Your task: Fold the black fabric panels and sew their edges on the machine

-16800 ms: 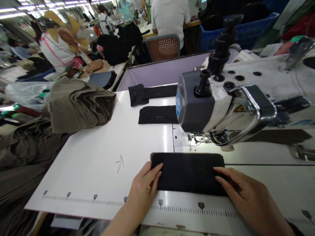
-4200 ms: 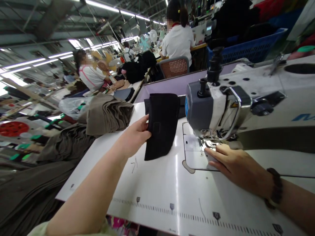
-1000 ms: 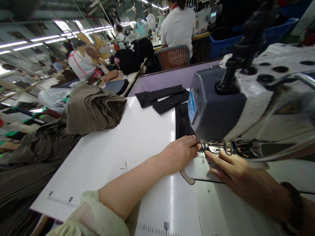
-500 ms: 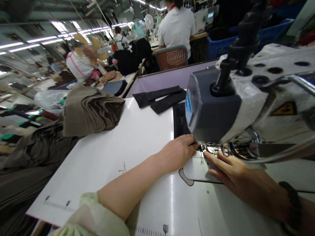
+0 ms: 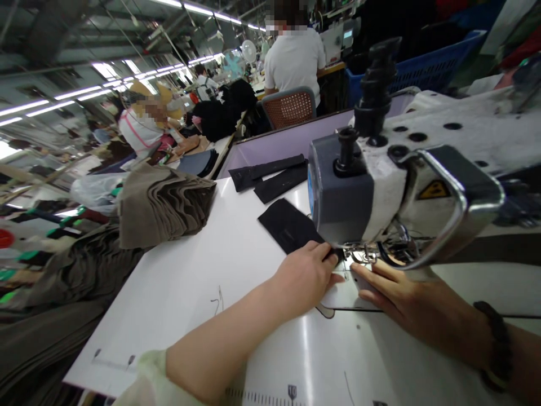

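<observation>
A black fabric piece (image 5: 287,223) lies slanted on the white table, its near end running under the sewing machine (image 5: 342,192) by the presser foot (image 5: 359,254). My left hand (image 5: 308,273) grips that end, fingers bent over the cloth and thumb low on the machine bed. On the other side of the foot, my right hand (image 5: 397,293) rests flat with fingers stretched out, its index fingertip beside the needle plate. Nothing shows in its grasp. The machine head hides part of the cloth.
Two more black strips (image 5: 279,177) lie at the table's back edge. A folded stack of brown fabric (image 5: 164,206) sits at left, beside more brown cloth (image 5: 63,276). Loose thread (image 5: 217,301) lies on the table. Beyond are a seated person (image 5: 293,62) and a blue crate (image 5: 422,67).
The black piece has turned, its far end swinging left away from the machine head. My left hand has turned with it; my right hand has barely moved. The view has shifted slightly.
</observation>
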Motion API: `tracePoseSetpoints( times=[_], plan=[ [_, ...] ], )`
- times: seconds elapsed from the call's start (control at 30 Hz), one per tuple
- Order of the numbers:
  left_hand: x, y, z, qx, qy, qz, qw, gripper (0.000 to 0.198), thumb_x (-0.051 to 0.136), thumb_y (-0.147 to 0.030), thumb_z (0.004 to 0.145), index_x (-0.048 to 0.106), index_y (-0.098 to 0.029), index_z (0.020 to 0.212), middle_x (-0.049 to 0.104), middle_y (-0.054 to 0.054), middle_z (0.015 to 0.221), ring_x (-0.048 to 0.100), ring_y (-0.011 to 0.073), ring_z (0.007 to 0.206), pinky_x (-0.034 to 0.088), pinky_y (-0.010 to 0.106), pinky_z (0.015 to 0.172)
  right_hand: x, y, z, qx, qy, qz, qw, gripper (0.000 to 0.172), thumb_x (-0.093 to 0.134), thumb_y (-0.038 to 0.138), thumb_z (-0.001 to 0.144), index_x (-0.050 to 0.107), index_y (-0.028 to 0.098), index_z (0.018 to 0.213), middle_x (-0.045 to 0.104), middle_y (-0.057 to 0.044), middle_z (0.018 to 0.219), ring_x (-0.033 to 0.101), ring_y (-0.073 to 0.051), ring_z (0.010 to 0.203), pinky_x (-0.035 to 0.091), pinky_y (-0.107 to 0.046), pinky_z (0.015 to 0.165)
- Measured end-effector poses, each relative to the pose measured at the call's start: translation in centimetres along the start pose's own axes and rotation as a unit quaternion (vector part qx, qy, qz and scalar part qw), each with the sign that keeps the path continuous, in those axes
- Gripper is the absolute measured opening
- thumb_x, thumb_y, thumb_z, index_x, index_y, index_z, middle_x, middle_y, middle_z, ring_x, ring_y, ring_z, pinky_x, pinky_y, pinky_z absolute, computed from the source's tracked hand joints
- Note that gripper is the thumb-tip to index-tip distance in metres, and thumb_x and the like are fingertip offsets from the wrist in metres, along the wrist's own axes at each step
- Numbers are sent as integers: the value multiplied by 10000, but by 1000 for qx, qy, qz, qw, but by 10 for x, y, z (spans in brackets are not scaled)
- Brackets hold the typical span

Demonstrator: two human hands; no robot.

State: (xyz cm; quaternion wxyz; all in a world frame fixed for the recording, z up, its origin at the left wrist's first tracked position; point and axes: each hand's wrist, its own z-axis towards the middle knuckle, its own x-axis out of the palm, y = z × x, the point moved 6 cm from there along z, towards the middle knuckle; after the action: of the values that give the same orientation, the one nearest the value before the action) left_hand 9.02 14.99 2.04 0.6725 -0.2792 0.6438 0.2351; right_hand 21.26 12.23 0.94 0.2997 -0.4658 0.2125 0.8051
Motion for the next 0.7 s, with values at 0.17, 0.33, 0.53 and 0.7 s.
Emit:
tracePoseSetpoints(
  times=[0.17,0.33,0.53,0.7],
  plan=[
    [-3,-42,-26,78,8,41,996,248,514,-309,910,637,-97,878,619,130,1045,570,211,914,509,312,756,-13,11,-2,-63,-8,66,996,282,342,215,947,615,155,914,614,-20,740,564,-108,653,417,-262,674],
    [0,-57,-36,133,-17,50,990,215,485,-151,884,602,-33,1020,608,153,1111,547,225,1002,464,325,897,-17,20,-7,-87,7,118,989,320,325,221,959,599,174,800,537,14,645,504,-99,601,383,-265,672],
    [3,-58,-38,139,-19,50,989,255,462,-143,885,582,-15,1070,599,164,1144,540,230,1057,427,331,971,-14,26,-13,-100,21,130,986,271,356,218,952,591,156,833,544,5,673,487,-116,622,362,-295,687],
    [4,-54,-39,123,-48,34,991,255,459,-140,885,586,-16,1068,606,149,1140,546,221,1063,411,311,1004,-14,25,-12,-95,20,119,988,292,345,210,955,598,163,817,523,8,645,473,-108,598,359,-283,635]
  ],
)
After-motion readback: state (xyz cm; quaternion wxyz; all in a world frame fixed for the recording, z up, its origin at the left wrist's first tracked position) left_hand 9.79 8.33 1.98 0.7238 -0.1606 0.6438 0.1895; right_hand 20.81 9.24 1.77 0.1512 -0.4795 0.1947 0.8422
